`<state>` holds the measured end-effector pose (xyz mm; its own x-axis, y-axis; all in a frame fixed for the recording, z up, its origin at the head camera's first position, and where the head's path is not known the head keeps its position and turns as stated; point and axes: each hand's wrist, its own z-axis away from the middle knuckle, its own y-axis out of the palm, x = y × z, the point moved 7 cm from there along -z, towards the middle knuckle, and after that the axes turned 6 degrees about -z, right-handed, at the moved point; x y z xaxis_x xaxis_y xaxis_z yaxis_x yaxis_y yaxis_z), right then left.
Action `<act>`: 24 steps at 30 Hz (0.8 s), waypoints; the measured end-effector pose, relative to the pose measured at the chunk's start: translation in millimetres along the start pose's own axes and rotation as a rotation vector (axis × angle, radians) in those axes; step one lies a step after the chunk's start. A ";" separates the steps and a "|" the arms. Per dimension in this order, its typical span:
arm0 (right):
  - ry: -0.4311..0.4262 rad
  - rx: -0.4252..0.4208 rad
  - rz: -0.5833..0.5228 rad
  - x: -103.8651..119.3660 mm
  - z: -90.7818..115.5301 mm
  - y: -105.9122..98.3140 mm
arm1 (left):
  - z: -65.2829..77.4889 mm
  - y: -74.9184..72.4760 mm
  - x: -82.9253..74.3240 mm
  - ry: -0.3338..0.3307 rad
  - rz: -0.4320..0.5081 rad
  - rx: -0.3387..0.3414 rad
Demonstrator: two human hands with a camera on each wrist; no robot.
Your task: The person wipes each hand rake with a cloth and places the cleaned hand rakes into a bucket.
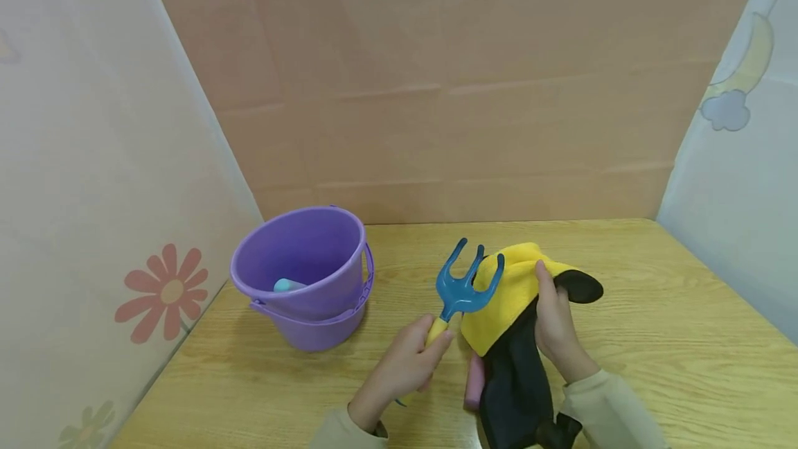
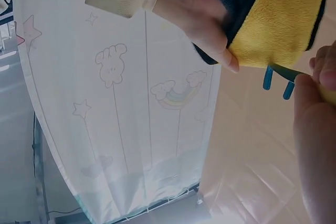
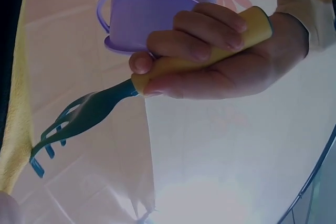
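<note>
My left hand grips the yellow handle of a toy garden fork. Its blue tines point up and away, overlapping the cloth in the head view. The right wrist view shows the left fingers curled round the handle. In my right hand is a two-sided cloth, yellow on one face and dark grey on the other. The right thumb lies on the yellow face, and a dark corner sticks out past the hand. In the left wrist view, the tines are right at the cloth's yellow edge.
A purple bucket with a handle stands on the wooden table at the left, with a light blue item inside. A mauve rounded object lies partly under the cloth. Brown paper backs the table; printed white sheets flank it.
</note>
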<state>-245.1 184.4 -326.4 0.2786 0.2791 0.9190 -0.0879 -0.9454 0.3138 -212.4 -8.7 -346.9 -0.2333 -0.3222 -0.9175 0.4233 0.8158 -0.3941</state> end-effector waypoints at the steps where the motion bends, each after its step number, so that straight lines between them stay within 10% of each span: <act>1: 0.008 0.047 -0.009 -2.7 -0.4 2.9 | -0.2 0.7 -0.6 0.001 0.002 0.003; 12: 0.136 0.325 -0.125 -31.5 2.5 25.4 | -4.2 6.8 -4.9 0.021 -0.054 -0.009; 24: 0.137 0.258 -0.089 -40.1 4.5 27.6 | -5.9 13.2 -5.4 0.029 -0.078 -0.007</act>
<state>-254.4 146.4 -355.6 0.1410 0.3667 0.9196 0.1821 -0.9226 0.3400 -210.7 6.7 -346.9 -0.2909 -0.3708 -0.8820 0.3964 0.7923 -0.4638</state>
